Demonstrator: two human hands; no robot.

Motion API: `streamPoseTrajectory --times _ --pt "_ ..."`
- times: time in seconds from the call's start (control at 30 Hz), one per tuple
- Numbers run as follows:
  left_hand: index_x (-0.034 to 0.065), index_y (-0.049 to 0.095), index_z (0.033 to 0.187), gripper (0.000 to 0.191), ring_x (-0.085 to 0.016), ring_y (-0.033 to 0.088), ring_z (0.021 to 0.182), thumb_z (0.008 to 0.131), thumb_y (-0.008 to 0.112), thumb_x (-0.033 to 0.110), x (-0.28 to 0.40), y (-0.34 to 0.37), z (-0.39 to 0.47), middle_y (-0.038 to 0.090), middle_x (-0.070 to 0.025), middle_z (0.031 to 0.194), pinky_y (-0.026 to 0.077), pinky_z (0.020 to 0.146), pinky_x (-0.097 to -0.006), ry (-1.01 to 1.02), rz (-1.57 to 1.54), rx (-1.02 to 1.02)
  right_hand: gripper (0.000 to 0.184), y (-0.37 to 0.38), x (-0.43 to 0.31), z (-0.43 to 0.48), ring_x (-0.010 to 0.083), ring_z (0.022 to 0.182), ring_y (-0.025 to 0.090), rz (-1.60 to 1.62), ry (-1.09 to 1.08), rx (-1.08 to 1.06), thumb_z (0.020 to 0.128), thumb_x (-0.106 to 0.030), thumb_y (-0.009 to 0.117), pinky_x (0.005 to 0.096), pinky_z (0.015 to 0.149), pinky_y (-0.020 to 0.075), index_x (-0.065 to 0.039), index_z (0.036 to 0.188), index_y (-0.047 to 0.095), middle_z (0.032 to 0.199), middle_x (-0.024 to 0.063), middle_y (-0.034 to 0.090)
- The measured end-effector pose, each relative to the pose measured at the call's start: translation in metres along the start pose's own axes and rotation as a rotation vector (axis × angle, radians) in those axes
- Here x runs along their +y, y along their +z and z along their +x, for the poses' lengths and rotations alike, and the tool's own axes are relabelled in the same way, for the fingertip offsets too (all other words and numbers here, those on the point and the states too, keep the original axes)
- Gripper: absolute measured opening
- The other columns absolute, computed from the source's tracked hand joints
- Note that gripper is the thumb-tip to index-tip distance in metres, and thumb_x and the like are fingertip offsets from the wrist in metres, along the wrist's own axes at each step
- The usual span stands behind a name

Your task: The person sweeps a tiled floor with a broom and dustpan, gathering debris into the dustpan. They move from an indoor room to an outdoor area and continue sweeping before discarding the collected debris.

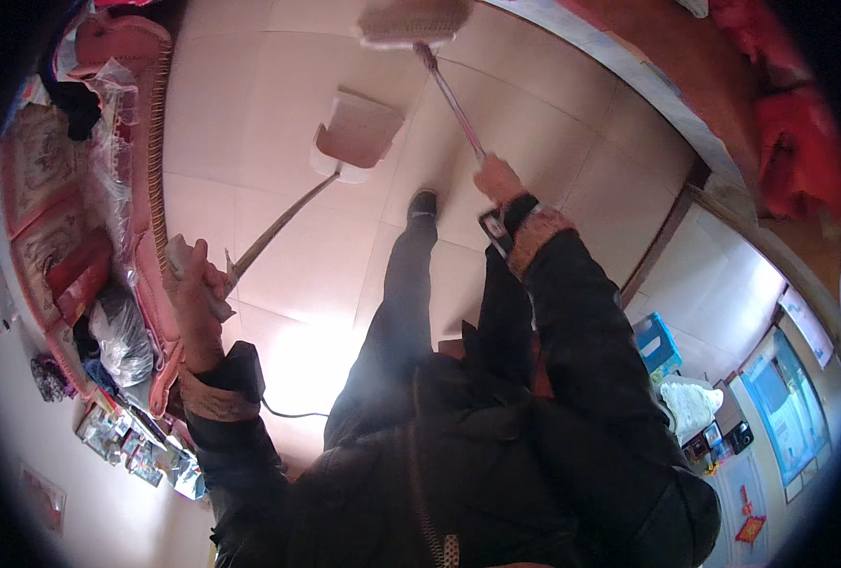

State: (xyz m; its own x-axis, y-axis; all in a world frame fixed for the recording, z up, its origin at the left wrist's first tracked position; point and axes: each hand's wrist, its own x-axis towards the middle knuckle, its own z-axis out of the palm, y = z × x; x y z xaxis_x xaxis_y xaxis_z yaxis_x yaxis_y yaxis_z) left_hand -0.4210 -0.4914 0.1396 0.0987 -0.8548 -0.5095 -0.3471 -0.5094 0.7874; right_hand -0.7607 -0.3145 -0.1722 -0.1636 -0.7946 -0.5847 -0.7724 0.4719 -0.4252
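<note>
My left hand is closed around the long handle of a dustpan. Something pale and crumpled, perhaps cloth or paper, is also in that hand; I cannot tell which. The light-coloured pan rests on the tiled floor ahead of my feet, its open side facing away from me. In my right hand is the thin metal handle of a broom. The broom's wide head lies at the top of the view, beyond the dustpan and to its right, slightly blurred. Pan and broom head are apart.
Along the left runs a pink padded sofa with a filled plastic bag on it. Red fabric hangs over the furniture edge at right. A blue crate stands at lower right. A dark cable crosses the floor by my left leg.
</note>
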Motion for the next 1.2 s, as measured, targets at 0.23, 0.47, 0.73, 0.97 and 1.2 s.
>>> streamPoseTrajectory --times 0.23,0.47,0.73,0.97,1.2 --pt "0.0107 0.043 0.075 0.017 -0.008 0.04 0.036 0.081 0.058 0.016 -0.001 -0.025 -0.003 0.041 0.0006 0.049 0.031 0.034 -0.0197 -0.066 0.088 -0.072 0.025 -0.041 0.025 -0.164 0.0278 0.056 0.055 0.46 0.472 -0.223 0.072 -0.019 0.059 0.0383 0.05 0.0439 -0.001 0.085 0.049 0.064 0.0133 0.054" --pt "0.0094 0.043 0.073 0.018 -0.009 0.037 0.034 0.081 0.058 0.015 -0.018 -0.052 -0.019 0.04 -0.0001 0.046 0.034 0.036 -0.0231 -0.118 0.187 -0.015 0.016 -0.048 0.077 -0.169 0.0136 0.042 0.046 0.687 0.685 0.102 0.075 -0.016 0.056 0.0305 0.037 0.0364 -0.005 0.067 0.047 0.054 0.0022 0.046" --pt "0.0119 0.039 0.066 0.023 -0.007 0.035 0.034 0.083 0.056 0.012 -0.04 -0.06 -0.039 0.038 0.0009 0.045 0.03 0.036 -0.0216 -0.025 0.124 -0.065 0.027 0.061 0.094 -0.096 0.0258 0.055 0.06 0.214 0.347 -0.136 0.07 -0.026 0.06 0.0384 0.048 0.0475 0.0 0.069 0.054 0.059 0.0148 0.057" --pt "0.0119 0.042 0.07 0.019 -0.008 0.035 0.034 0.082 0.057 0.012 -0.053 -0.063 -0.032 0.038 0.0011 0.045 0.03 0.034 -0.0209 0.019 0.181 -0.104 0.022 0.089 0.005 -0.271 0.0159 0.043 0.051 1.061 0.669 -0.134 0.069 -0.017 0.06 0.0309 0.038 0.0418 -0.001 0.077 0.048 0.056 0.0066 0.049" --pt "0.0091 0.045 0.076 0.013 -0.009 0.036 0.034 0.082 0.056 0.011 -0.057 -0.053 -0.039 0.038 0.0006 0.045 0.035 0.037 -0.0226 0.094 0.14 -0.184 0.017 0.087 0.057 -0.336 0.0164 0.048 0.052 1.072 0.76 0.107 0.074 -0.022 0.059 0.0313 0.041 0.0403 -0.006 0.073 0.053 0.055 0.0041 0.051"
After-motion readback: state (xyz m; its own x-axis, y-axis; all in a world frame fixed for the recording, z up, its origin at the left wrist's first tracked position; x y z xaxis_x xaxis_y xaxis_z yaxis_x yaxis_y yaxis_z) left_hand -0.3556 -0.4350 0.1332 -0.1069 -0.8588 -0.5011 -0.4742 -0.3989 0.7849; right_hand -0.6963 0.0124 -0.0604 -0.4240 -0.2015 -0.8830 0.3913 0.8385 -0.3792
